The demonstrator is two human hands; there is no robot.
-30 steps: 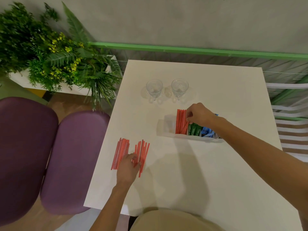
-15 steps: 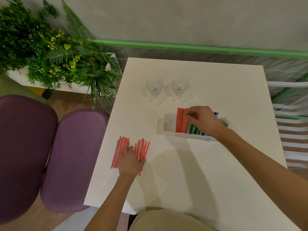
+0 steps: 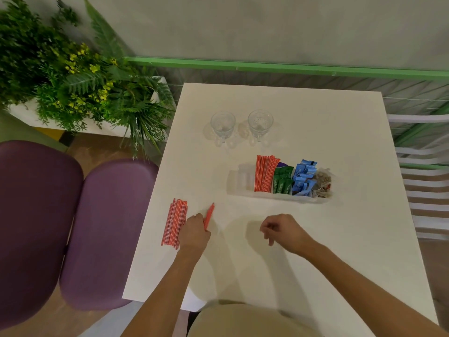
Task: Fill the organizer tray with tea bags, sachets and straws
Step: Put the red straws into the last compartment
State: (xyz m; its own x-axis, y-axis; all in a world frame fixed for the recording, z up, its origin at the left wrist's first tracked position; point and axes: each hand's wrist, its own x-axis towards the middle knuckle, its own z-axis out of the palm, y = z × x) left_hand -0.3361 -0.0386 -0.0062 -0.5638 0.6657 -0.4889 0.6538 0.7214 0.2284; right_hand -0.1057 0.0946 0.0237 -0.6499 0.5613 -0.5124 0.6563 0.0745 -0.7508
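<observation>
Your left hand [image 3: 194,231] grips a few red straws [image 3: 209,215]; your right hand [image 3: 284,229] hovers loosely curled, empty, over the table [image 3: 315,117].

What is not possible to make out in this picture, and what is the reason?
Head view, left hand: covers most of the held straws, so their number is unknown.
Head view, purple item: mostly hidden behind the tray straws and green sachets.
Head view, blue sachets: print too small to read.
</observation>
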